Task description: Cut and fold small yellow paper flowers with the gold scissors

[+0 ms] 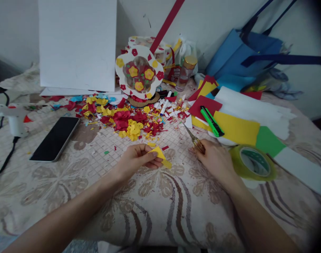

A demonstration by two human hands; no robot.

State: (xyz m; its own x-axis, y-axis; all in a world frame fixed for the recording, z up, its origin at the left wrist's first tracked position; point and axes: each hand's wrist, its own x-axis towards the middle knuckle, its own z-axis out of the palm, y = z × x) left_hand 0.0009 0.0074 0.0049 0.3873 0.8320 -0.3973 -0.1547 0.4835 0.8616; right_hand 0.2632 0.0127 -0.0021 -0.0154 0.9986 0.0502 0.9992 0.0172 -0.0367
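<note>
Between the thumb and fingers of my left hand (140, 158) is a small piece of yellow paper (161, 157), held just above the patterned tablecloth (155, 207). My right hand (215, 160) is closed around the handles of gold scissors (194, 140). Their blades point up and to the left, away from the yellow paper, and look closed or nearly so. Beyond my hands lies a heap of cut red paper flowers (122, 121) and yellow paper flowers (134, 130), mixed with scraps.
A black-screened phone (56, 138) and a white glue gun (16, 119) lie at left. Rightward are a green utility knife (211, 121), a tape roll (252, 162) and yellow paper sheets (236, 127). Behind stand a flower-shaped paper lantern (139, 72), a white board (77, 42) and a blue bag (244, 52).
</note>
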